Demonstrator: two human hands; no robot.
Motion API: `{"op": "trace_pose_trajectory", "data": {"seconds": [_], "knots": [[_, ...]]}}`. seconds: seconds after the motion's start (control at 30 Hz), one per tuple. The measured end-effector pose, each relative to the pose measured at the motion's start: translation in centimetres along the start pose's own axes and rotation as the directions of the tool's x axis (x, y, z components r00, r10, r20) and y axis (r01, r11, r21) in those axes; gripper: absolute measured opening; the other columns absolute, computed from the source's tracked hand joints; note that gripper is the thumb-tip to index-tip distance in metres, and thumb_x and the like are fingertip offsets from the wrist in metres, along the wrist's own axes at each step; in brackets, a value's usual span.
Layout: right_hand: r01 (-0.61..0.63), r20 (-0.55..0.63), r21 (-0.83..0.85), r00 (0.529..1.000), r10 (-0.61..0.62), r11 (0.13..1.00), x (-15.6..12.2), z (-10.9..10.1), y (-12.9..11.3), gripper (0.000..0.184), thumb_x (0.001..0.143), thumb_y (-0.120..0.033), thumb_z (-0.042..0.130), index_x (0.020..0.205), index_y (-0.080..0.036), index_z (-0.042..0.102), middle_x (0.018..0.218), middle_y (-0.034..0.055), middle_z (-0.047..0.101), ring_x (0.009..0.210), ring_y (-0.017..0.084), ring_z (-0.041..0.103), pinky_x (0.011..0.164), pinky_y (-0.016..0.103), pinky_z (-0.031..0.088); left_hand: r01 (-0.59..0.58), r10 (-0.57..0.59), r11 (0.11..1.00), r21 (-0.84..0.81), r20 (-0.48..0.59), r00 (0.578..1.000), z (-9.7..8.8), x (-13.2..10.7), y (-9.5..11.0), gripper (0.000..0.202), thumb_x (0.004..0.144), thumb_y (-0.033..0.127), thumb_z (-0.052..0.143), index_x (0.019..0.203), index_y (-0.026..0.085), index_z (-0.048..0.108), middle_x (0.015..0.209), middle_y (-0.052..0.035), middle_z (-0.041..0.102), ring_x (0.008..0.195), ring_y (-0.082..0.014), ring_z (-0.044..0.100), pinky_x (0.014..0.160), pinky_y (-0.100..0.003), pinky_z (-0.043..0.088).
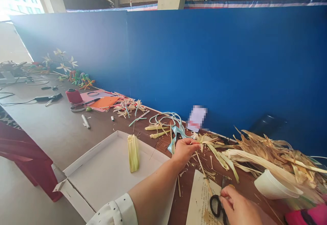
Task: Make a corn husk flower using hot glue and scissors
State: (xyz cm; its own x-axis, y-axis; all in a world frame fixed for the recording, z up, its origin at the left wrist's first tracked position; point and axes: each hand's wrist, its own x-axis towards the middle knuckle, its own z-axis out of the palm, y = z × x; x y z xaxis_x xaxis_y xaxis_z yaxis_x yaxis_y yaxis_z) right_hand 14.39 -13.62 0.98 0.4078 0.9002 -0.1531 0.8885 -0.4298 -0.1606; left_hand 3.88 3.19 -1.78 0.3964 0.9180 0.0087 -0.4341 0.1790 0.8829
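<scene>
My left hand is closed in a pinch on a thin strip of dried corn husk above the brown table. My right hand, low at the frame's bottom edge, grips the black handles of a pair of scissors, which lie over a printed paper sheet. A heap of dried corn husks spreads to the right of both hands. A folded pale green husk bundle lies in a white cardboard tray to the left.
A white cup sits beside the husk heap. Light blue ribbon and husk scraps lie behind my left hand. Farther left are orange paper, a red tape dispenser, and husk flowers. A blue partition backs the table.
</scene>
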Motion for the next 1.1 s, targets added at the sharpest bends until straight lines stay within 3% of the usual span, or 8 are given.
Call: {"op": "trace_pose_trajectory", "data": {"seconds": [0.13,0.43,0.6,0.77,0.87,1.1], "knots": [[-0.027,0.105,-0.148,0.994,0.043,0.989,0.5,0.6,-1.1,0.018,0.082,-0.023,0.039,0.08,-0.025,0.057,0.083,0.0094,0.07,0.082,0.029,0.066,0.063,0.037,0.04,0.004,-0.004,1.0,0.016,-0.004,1.0,-0.1,0.0,-0.2,0.029,0.049,0.036,0.079,0.061,0.014,0.064,0.058,0.0016,0.057,0.053,-0.0067,0.042,0.054,-0.022,0.031],[0.158,0.045,-0.153,0.987,-0.153,0.975,-0.6,2.0,-4.6,0.025,0.08,-0.014,0.038,0.098,-0.025,0.053,0.096,0.0065,0.066,0.08,0.024,0.066,0.059,0.032,0.038,-0.025,0.025,0.999,0.022,0.019,1.0,0.1,0.0,0.0,0.029,0.049,0.035,0.079,0.061,0.013,0.066,0.059,0.001,0.057,0.055,-0.0073,0.044,0.055,-0.022,0.033],[0.127,-0.048,-0.254,0.988,-0.144,0.959,0.2,2.1,-3.7,0.021,0.079,-0.015,0.047,0.097,-0.019,0.056,0.101,0.0129,0.061,0.086,0.026,0.064,0.065,0.033,0.041,-0.059,0.059,0.998,0.021,0.027,0.998,0.0,0.0,0.1,0.028,0.05,0.035,0.079,0.061,0.012,0.066,0.058,0.0007,0.057,0.054,-0.007,0.044,0.054,-0.021,0.034],[0.266,0.066,-0.246,0.964,-0.258,0.932,1.1,2.4,-3.1,0.028,0.074,-0.005,0.045,0.094,-0.019,0.058,0.098,0.0093,0.062,0.085,0.025,0.064,0.068,0.032,0.042,-0.088,0.087,0.996,0.025,0.021,0.996,0.2,-0.3,0.9,0.035,0.045,0.041,0.081,0.058,0.014,0.064,0.059,-0.0006,0.058,0.056,-0.0095,0.048,0.054,-0.022,0.037],[0.299,0.057,-0.227,0.954,-0.294,0.927,1.4,2.3,-3.3,0.029,0.072,-0.004,0.045,0.093,-0.018,0.059,0.1,0.0103,0.063,0.091,0.025,0.062,0.073,0.033,0.041,-0.109,0.109,0.993,0.034,0.016,0.994,0.4,-0.5,1.3,0.035,0.045,0.041,0.081,0.057,0.014,0.063,0.06,-0.0012,0.059,0.056,-0.0098,0.049,0.053,-0.022,0.038],[0.246,0.1,-0.138,0.967,-0.234,0.959,1.3,1.6,-2.9,0.049,0.067,-0.01,0.05,0.117,-0.012,0.054,0.092,0.0134,0.068,0.087,0.028,0.064,0.069,0.033,0.043,-0.208,0.214,0.97,0.125,-0.036,0.976,0.3,-0.2,0.9,0.02,0.054,0.032,0.076,0.061,0.016,0.066,0.065,-0.0011,0.061,0.061,-0.0111,0.053,0.06,-0.023,0.042]]}}
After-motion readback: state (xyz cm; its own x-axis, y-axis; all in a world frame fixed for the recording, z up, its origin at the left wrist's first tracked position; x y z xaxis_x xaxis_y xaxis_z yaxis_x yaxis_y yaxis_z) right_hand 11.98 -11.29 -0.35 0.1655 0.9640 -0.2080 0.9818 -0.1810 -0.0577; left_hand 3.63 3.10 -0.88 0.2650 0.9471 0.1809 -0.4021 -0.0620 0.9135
